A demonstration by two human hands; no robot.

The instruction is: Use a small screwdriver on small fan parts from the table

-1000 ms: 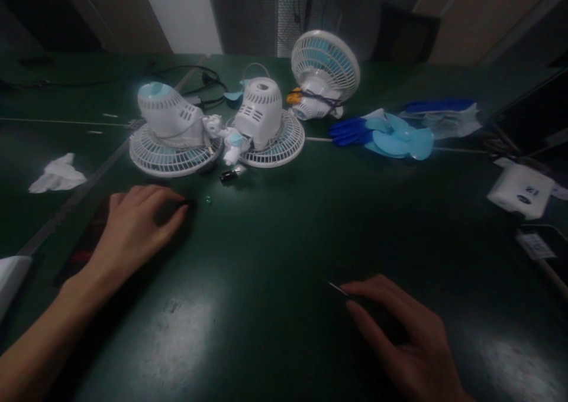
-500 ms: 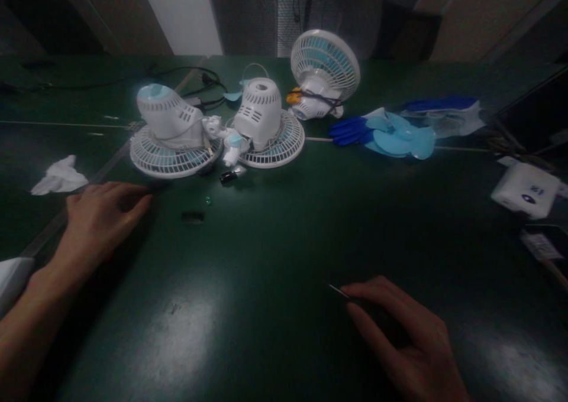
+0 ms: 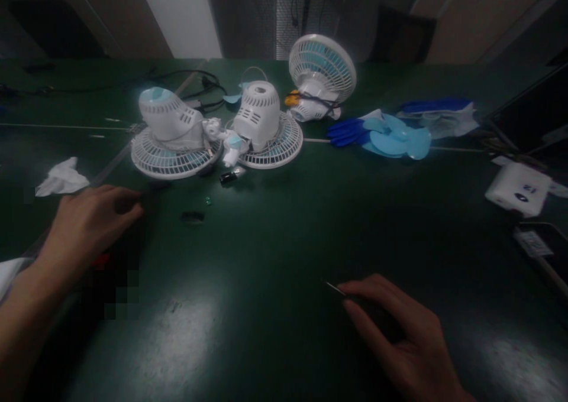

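Low on the right, my right hand (image 3: 394, 331) pinches a thin metal piece (image 3: 335, 288) between thumb and forefinger, its tip pointing up and left. My left hand (image 3: 95, 216) is over the green table (image 3: 275, 260) at the left, its thumb and fingertips close together; whether anything is between them is too dark to tell. A red thing (image 3: 102, 261) shows partly beneath the left wrist. To the right of the left hand lie a small dark piece (image 3: 192, 217) and a tiny green item (image 3: 208, 201).
Two white fans (image 3: 171, 124) (image 3: 261, 118) lie face down at the back, with a third fan (image 3: 322, 71) behind. Blue blades (image 3: 397, 139) and blue gloves (image 3: 348, 132) lie right of them. A white crumpled cloth (image 3: 64, 177) is left; a white box (image 3: 519, 188) is right.
My left hand has shifted slightly left and down, and the red thing now shows beneath its wrist. My right hand has moved slightly left, still pinching the thin metal piece.
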